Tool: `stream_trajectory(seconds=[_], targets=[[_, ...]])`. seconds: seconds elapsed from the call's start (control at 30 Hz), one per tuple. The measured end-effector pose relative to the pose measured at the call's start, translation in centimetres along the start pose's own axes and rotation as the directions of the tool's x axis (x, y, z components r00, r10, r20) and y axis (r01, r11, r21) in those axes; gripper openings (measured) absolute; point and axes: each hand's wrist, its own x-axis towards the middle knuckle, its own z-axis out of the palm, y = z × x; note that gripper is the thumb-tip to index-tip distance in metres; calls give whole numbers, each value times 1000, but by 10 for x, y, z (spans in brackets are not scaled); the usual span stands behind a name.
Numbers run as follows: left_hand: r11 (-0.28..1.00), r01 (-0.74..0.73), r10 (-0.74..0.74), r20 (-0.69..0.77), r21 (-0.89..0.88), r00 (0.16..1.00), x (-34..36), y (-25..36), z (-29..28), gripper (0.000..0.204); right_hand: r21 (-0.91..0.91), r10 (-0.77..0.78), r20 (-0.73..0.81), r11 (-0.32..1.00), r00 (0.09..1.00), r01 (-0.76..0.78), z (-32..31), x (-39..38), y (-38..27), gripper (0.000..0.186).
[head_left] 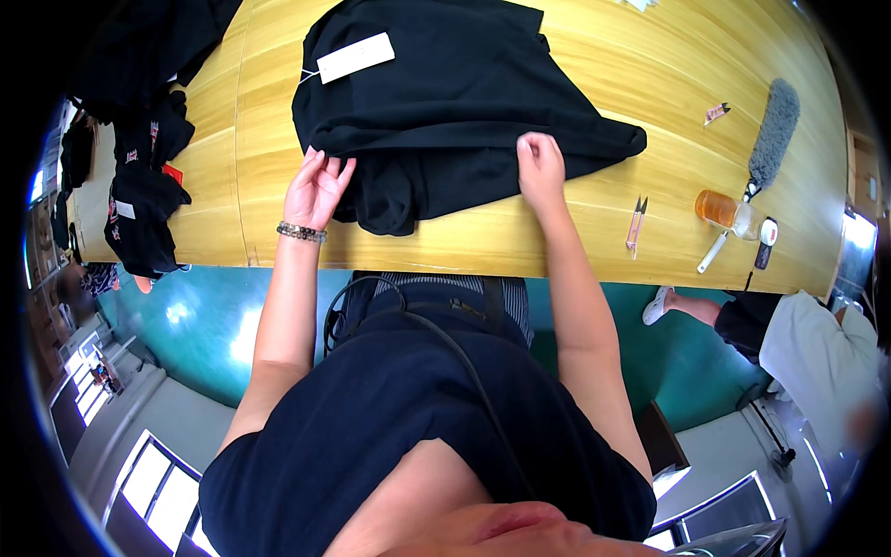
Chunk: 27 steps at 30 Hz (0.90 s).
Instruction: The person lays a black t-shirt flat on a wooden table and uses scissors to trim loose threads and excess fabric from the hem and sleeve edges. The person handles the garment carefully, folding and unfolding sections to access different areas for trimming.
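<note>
A black garment (436,74) lies on the yellow wooden table, with a blank-looking white tag (355,58) on its upper left and a long folded band along its lower part. My left hand (318,188), palm up, pinches that fold at the left, its outer fingers loosely curled. Farther right, my right hand (540,167) has its fingers closed on the same folded edge. Loose black fabric hangs in a bunch between the two hands.
More black garments (148,213) lie at the left. At the right are thread snips (637,223), smaller snips (716,113), a grey duster (772,130), an amber-liquid bottle (724,213) and a white-handled tool (712,252). A person (807,362) is beside the table at the lower right.
</note>
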Motion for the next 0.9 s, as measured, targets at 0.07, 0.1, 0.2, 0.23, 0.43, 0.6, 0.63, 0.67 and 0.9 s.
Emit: stream_trajectory(seconds=[0.07, 0.1, 0.2, 0.23, 0.43, 0.6, 0.63, 0.67, 0.9], targets=[[1000, -4, 4, -50, 6, 999, -3, -2, 3, 23, 32, 115, 404, 990, 908, -139, -34, -30, -3, 7], [1000, -3, 3, -57, 0, 998, -3, -2, 0, 22, 9, 154, 658, 977, 737, -212, -46, -45, 1, 7], [1000, 0, 0, -84, -4, 996, -3, 0, -6, 17, -477, 236, 573, 875, 785, 86, -45, -78, -31, 9], [1000, 0, 0, -94, 3, 996, -3, 1, -6, 16, -402, 125, 509, 909, 852, 107, -34, -81, -33, 12], [995, 99, -99, -85, -5, 991, 20, 12, -28, 9, -378, -405, 185, 812, 895, 445, 29, -55, -5, 16], [984, 178, -166, 255, -27, 953, 61, 26, -100, 16, -372, -231, -5, 904, 973, 212, 48, -72, 13, 12], [972, 234, -214, 375, -7, 902, 81, 23, -100, 16, -253, -57, -67, 967, 996, 39, 38, -80, 6, 12], [978, 209, -204, 295, 15, 934, 88, 19, -86, 15, -171, 0, -97, 985, 995, -17, 29, -87, 4, 12], [962, 268, -271, 291, 49, 918, 101, 27, -68, 12, 115, 397, -384, 916, 833, -384, -15, -220, 24, 17]])
